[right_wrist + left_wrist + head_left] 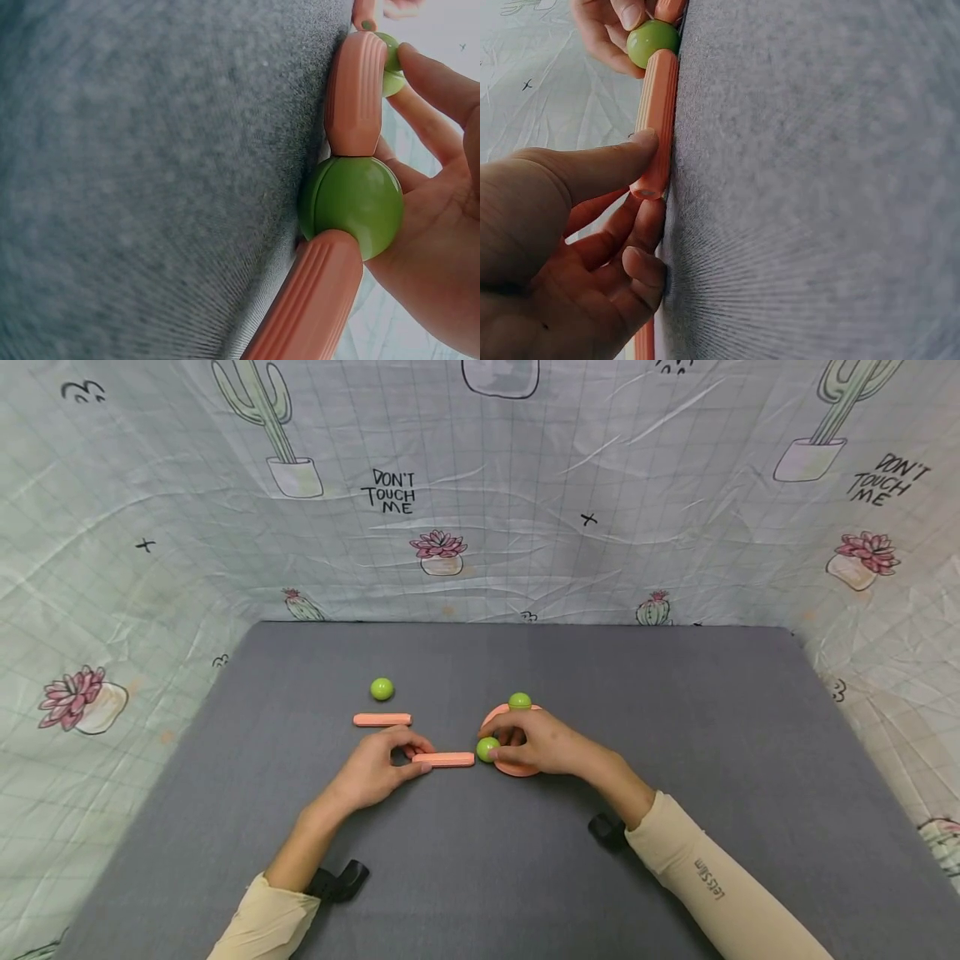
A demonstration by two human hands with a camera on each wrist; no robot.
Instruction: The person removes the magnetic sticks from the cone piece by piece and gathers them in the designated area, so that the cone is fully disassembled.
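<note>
My left hand [372, 770] pinches a ribbed orange rod [453, 760] between thumb and fingers, low over the grey table. In the left wrist view, the rod's far end meets a glossy green ball [651, 43]. My right hand [546, 740] holds that ball with its fingertips. Curved orange pieces [519, 771] extend from the ball in a ring shape, partly hidden under my right hand. Another green ball [352, 206] joins two orange pieces in the right wrist view. Behind the right hand, a green ball [520, 700] sits on the ring's far side.
A second orange rod [382, 719] lies just beyond my left hand, with a loose green ball [382, 688] behind it. The grey table [675, 710] ends at a hanging printed cloth [517, 568] at the back and sides.
</note>
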